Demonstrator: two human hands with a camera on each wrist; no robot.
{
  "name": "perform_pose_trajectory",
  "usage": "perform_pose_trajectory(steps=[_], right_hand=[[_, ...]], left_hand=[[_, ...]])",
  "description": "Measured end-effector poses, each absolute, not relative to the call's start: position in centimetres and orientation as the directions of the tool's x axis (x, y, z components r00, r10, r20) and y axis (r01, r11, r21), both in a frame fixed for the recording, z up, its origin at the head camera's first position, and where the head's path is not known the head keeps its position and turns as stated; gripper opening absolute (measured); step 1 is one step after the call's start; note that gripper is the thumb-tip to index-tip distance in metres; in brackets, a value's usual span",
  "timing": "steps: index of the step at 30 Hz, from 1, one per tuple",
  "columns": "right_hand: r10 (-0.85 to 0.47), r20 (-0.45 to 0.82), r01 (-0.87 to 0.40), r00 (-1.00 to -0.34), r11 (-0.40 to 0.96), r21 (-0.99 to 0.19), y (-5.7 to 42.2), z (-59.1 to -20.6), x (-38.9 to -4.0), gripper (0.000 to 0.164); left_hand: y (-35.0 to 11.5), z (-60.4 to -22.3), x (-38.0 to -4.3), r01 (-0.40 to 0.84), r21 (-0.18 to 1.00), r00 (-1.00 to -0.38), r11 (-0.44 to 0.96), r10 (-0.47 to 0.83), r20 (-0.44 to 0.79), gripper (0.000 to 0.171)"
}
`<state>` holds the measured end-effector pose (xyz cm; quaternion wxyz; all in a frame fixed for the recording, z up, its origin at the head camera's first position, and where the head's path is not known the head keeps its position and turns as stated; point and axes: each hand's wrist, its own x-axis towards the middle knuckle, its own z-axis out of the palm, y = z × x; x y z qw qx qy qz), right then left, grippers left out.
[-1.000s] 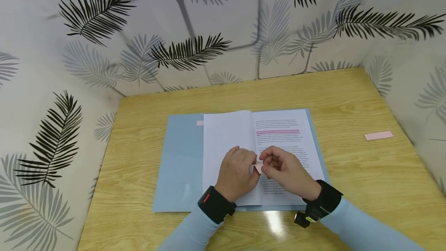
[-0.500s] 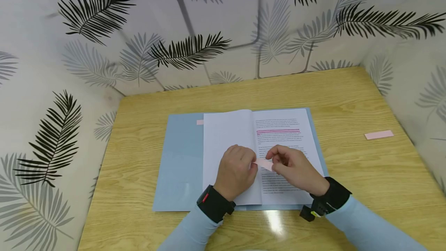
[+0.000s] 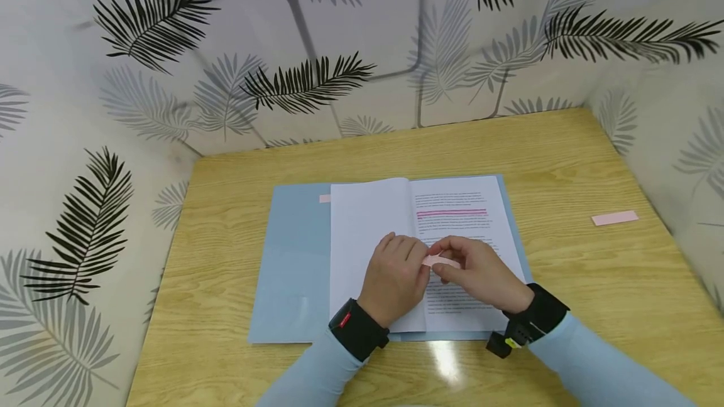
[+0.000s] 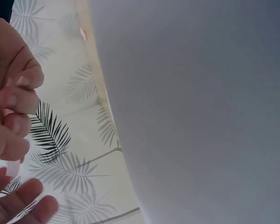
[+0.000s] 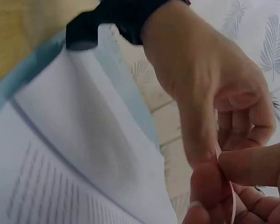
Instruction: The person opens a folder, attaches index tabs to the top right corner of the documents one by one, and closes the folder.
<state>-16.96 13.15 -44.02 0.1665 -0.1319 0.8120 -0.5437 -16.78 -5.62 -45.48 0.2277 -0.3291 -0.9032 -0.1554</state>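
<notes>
A thin pink paper strip (image 3: 441, 260), like a sticky note tab, is stretched between my hands over the open book's gutter. Thumb and fingers of my left hand (image 3: 394, 282) pinch its left end, knuckles up. My right hand (image 3: 481, 272) pinches the strip farther right, its other fingers curled. The right wrist view shows the strip (image 5: 232, 200) edge-on between the fingertips. Beneath the hands lies the book, with a blank left page (image 3: 367, 218) and a printed right page (image 3: 460, 203) bearing pink highlighted lines. My hands hide the pages' lower middle.
The pages lie on an opened light blue cover (image 3: 294, 262). A small pink tab (image 3: 325, 198) sticks out at the left page's edge. Another pink strip (image 3: 614, 218) lies on the wooden table (image 3: 571, 156) at the right. Leaf-patterned walls (image 3: 339, 30) surround the table.
The right hand moved slightly right, drawing more of the strip into sight. Then the left hand shifted right toward it, so the hands are close together again. The book stays in place.
</notes>
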Motion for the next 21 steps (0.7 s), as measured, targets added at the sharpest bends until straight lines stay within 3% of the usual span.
perform_pose_trajectory(steps=[4, 8, 12, 21], right_hand=[[-0.346, -0.078, -0.088, -0.935, 0.440, -0.894, 14.8, -44.0, -18.0, 0.020], [-0.276, -0.079, -0.068, -0.958, 0.487, -0.871, 16.8, -43.9, -19.7, 0.018], [-0.231, -0.127, -0.010, -0.965, 0.515, -0.857, 18.8, -43.9, -21.5, 0.020], [-0.150, -0.205, 0.079, -0.967, 0.587, -0.806, 21.9, -44.5, -26.5, 0.031]], left_hand=[[-5.2, -45.9, -17.1, 0.644, 0.121, -0.738, 0.756, 0.570, 0.362, 0.037], [-4.7, -46.5, -17.8, 0.657, 0.025, -0.753, 0.753, 0.655, 0.066, 0.061], [-4.9, -47.5, -18.9, 0.648, -0.008, -0.752, 0.762, 0.638, -0.167, 0.077], [-6.1, -49.0, -20.7, 0.603, -0.027, -0.779, 0.797, 0.582, -0.231, 0.096]])
